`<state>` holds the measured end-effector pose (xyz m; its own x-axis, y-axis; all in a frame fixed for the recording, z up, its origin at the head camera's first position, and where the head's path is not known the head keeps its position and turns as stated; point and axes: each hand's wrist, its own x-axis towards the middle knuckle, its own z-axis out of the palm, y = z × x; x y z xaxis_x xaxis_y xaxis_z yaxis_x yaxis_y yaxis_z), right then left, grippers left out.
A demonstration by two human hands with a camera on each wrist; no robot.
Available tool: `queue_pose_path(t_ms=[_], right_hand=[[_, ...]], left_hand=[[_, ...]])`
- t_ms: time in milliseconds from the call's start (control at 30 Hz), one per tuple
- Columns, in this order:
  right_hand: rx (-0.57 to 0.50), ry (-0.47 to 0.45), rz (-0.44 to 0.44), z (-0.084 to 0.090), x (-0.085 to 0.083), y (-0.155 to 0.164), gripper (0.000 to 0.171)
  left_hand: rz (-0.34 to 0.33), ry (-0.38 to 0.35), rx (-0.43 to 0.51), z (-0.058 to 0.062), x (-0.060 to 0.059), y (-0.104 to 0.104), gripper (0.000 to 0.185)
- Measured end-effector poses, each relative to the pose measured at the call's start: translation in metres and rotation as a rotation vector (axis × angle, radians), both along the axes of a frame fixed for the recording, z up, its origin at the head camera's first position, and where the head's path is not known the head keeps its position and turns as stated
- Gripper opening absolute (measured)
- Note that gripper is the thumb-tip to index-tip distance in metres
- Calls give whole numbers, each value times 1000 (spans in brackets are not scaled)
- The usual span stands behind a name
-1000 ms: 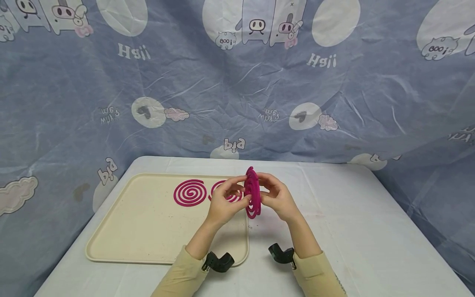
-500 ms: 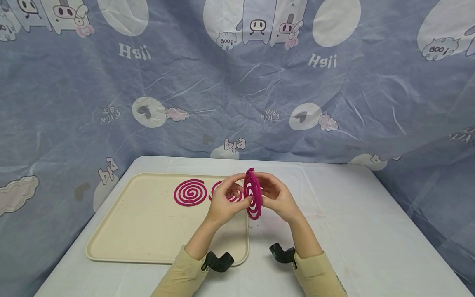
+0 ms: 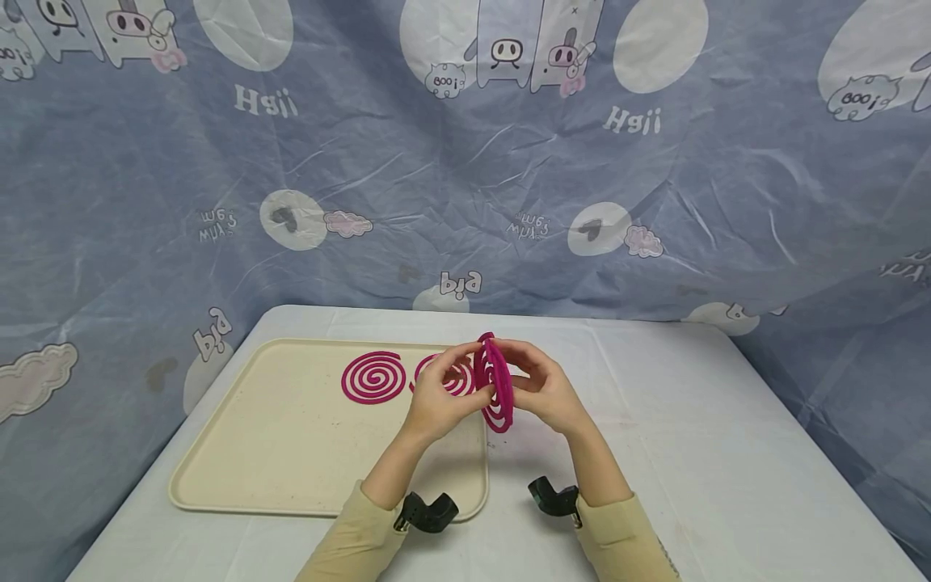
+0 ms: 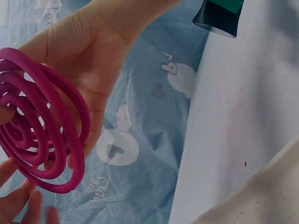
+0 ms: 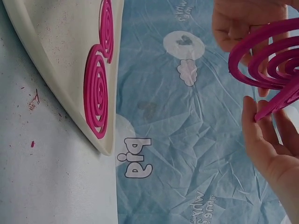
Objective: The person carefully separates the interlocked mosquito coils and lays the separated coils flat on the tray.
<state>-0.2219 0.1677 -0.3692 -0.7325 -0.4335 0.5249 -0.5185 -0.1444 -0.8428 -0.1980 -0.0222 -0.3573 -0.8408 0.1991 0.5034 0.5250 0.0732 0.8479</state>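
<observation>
Looking down from my head, I hold a pink double coil (image 3: 494,384) up on its edge, above the white table (image 3: 691,453) and just past the right side of the cream tray (image 3: 291,453). My left hand (image 3: 440,400) pinches it from one side and my right hand (image 3: 545,392) pinches it from the other. A moment ago the coil looked like one flat ring. Now its top has split a little, so I think the two coils are starting to come apart. Two flat coils (image 3: 373,377) already lie on the tray, side by side. From my left wrist, the coil (image 4: 39,126) fills the left side, and its rings no longer sit flat together; one set bulges out. My right palm (image 4: 88,60) is behind it. From my right wrist, my fingertips (image 5: 261,135) press the coil's (image 5: 266,65) edge, my left hand (image 5: 238,23) grips the far side, and the tray (image 5: 60,60) with its two coils (image 5: 96,95) is at the left.
</observation>
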Motion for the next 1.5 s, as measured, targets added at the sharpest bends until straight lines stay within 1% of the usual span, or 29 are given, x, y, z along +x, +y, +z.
queue_pose_path(t_ms=[67, 133, 200, 300, 367, 467, 567, 600, 667, 767, 900, 967, 1033, 1100, 1267, 1367, 1433, 1500], right_hand=[[10, -7, -1, 0, 0, 0, 58], [25, -8, -11, 0, 0, 0, 60], [38, -13, -23, 0, 1, 1, 61], [55, -25, -37, 1, 1, 2, 63], [58, -46, -45, 1, 2, 4, 64], [59, -73, -35, 1, 1, 8, 65], [62, -98, 0, 1, 1, 12, 67], [60, -105, 18, 1, 1, 13, 67], [54, -124, 55, 2, 1, 15, 69], [40, -148, 109, 1, 0, 16, 70], [33, -164, 171, -2, -1, 13, 71], [36, -155, 179, -4, -2, 11, 71], [34, -143, 173, -6, -2, 9, 71], [31, -124, 147, -6, -2, 8, 69], [35, -85, 84, -6, -1, 7, 58], [29, -80, 73, -6, -1, 6, 52], [21, -83, 75, -5, 0, 6, 49], [14, -77, 77, -5, 0, 6, 46]], left_hand=[[-8, 6, 9, -8, -6, 0, 54], [-35, -5, 30, -16, -13, -1, 55], [-59, -21, 40, -19, -15, -2, 56], [-90, -65, 56, -20, -17, -5, 57], [-110, -105, 76, -19, -19, -8, 60], [-182, -208, 171, -17, -21, -14, 61], [-241, -310, 278, -15, -23, -20, 50], [-252, -339, 311, -14, -24, -22, 43], [-261, -375, 360, -14, -25, -25, 31], [-270, -397, 398, -13, -26, -27, 20], [-319, -412, 394, -15, -26, -23, 24], [-340, -425, 396, -16, -26, -21, 25], [-356, -438, 408, -17, -25, -19, 23], [-367, -446, 425, -17, -24, -17, 23], [-385, -450, 453, -17, -22, -15, 37], [-397, -459, 493, -17, -22, -14, 37], [-418, -463, 522, -18, -22, -13, 36], [-455, -462, 548, -18, -22, -13, 37]])
